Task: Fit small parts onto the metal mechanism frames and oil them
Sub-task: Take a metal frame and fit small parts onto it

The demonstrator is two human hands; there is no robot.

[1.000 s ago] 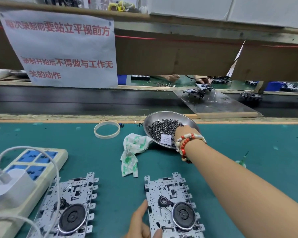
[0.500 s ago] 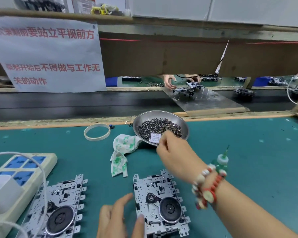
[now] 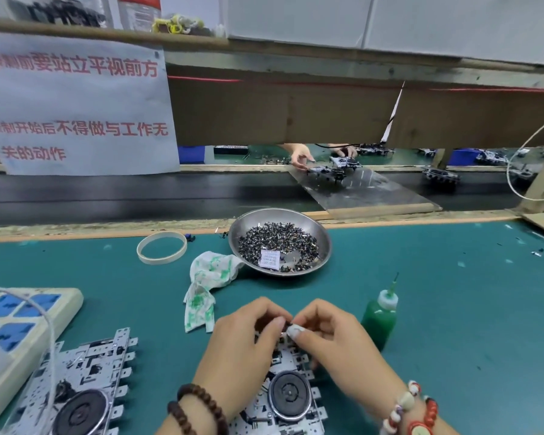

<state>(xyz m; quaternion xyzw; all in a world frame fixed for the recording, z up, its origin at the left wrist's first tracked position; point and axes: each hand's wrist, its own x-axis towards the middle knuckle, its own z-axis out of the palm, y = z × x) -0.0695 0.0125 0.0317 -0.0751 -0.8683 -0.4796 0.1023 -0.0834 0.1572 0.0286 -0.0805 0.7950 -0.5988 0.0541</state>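
Note:
Two metal mechanism frames lie on the green mat: one at the lower left (image 3: 85,384) and one at the bottom centre (image 3: 283,400), each with a round black disc. Above the centre frame my left hand (image 3: 245,346) and my right hand (image 3: 336,343) meet fingertip to fingertip, pinching a small dark part (image 3: 285,325) between them. Behind them a steel bowl (image 3: 321,237) holds several small black parts and a white label. A green oil bottle (image 3: 380,318) with a needle tip stands just right of my right hand.
A crumpled white and green cloth (image 3: 206,287) lies left of the bowl, with a tape ring (image 3: 161,247) behind it. A power strip (image 3: 19,321) with a white cable sits at the left edge. Beyond the mat runs a black conveyor (image 3: 139,196); another person's hands (image 3: 302,157) work across it.
My right hand has come back from the bowl to the centre frame. My left hand has risen to meet it, and both now pinch a small part. The view has tilted downward.

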